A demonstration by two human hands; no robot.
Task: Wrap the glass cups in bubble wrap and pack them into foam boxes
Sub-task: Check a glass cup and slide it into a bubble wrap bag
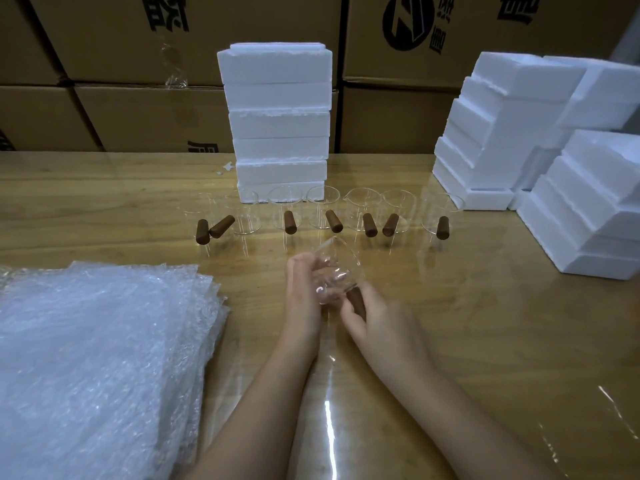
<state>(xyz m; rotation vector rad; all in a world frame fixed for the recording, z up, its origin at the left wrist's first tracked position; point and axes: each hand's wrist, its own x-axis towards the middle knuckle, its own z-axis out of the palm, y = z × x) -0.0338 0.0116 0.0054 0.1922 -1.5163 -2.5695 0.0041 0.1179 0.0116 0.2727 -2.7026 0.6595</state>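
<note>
Head view: the glass cup (337,271) sits above bench (485,341) centre, left hand (304,289) cupping its wall, right hand (374,317) pinching the wooden handle (356,301). Likely light, slippery, fragile: grip handle, support body. Bubble wrap (97,358) lies at 9 o'clock.

Person, head view: 2 bare forearms, no sleeves visible up to the lower frame edge. Left hand (304,292): bare, no glove, ring or watch seen. Right hand (377,320): bare, no glove, ring or wristband seen. Fingernails short, pale, glossy where visible through glass. No markings seen.
</note>
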